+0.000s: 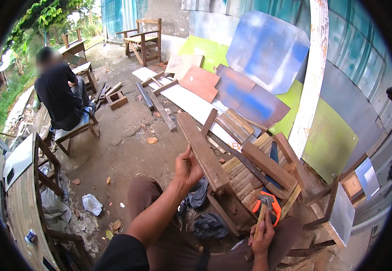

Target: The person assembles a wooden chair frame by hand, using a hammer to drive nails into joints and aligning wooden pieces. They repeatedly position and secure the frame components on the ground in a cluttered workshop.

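My left hand is closed around the side of a thick brown wooden beam, which slants up and away from me. In my right hand, low at the right above my thigh, is a hammer, gripped by its wooden handle with the head up. Just behind the hammer head shows an orange and black tool handle, resting at a slatted wooden bench. Another brown beam lies across that bench.
A person in dark clothes sits on a low stool at the left. A wooden armchair stands at the back. Painted sheets lean on the right wall. Black plastic bags lie by my legs, and a wooden bench stands left.
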`<state>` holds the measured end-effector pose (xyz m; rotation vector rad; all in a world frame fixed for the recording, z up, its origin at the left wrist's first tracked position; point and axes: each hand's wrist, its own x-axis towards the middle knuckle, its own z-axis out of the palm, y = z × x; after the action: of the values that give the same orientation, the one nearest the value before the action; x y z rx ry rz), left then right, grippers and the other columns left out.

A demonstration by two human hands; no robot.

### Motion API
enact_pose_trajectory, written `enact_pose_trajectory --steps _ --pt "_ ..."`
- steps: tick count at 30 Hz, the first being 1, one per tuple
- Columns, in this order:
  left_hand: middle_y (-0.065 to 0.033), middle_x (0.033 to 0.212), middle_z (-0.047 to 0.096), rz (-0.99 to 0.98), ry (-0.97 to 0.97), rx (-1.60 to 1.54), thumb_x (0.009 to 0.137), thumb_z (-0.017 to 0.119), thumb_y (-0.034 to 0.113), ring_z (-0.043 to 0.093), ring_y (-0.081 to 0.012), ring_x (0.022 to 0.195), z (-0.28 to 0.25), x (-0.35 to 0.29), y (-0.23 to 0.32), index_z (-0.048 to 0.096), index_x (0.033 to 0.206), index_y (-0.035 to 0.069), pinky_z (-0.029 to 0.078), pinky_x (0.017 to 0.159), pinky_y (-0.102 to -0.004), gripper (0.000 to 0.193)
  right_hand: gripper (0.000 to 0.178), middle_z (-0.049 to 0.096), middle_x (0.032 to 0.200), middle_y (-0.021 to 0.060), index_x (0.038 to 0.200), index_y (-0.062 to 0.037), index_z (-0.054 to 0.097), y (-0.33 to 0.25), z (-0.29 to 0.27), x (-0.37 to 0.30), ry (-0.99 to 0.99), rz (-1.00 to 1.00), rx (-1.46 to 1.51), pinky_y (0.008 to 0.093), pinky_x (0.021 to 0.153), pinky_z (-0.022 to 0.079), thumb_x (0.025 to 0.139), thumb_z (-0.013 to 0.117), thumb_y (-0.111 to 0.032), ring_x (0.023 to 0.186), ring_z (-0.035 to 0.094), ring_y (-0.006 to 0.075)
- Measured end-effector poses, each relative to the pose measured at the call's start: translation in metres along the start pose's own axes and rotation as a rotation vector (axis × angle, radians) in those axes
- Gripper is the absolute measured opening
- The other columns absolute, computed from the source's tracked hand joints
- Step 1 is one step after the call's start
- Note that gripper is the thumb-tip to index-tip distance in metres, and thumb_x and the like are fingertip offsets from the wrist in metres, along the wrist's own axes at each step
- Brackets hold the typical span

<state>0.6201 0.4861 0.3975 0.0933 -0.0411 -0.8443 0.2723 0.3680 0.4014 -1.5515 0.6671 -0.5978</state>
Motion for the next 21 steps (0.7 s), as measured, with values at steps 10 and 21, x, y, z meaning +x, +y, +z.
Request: enact_pose_trajectory --steps 10,21 --pt "-0.0121 0.098 0.055 -0.047 -0.155 0.157 0.099 0.035 0.076 0.055 -0.0247 0.081 0.033 -0.003 -0.019 0.049 0.14 0.001 0.048 0.076 -0.0424 0.087 0.046 0.057 0.066 0.0013 0.154 -0.0057 0.048 -0.001 0.004 0.002 0.035 0.046 -0.012 0.0219 0.044 0.038 0.109 0.046 -0.015 0.049 0.045 0.0043" --pt "-0.0045 0.083 0.049 -0.071 -0.215 0.074 0.103 0.036 0.06 0.046 -0.0177 0.072 0.033 0.006 -0.031 0.053 0.126 0.005 0.042 0.068 -0.0347 0.062 0.048 0.055 0.066 0.0043 0.158 -0.0059 0.04 0.009 -0.001 0.007 0.005 -0.06 -0.16 0.0234 0.037 0.037 0.111 0.041 -0.018 0.04 0.042 0.0064"
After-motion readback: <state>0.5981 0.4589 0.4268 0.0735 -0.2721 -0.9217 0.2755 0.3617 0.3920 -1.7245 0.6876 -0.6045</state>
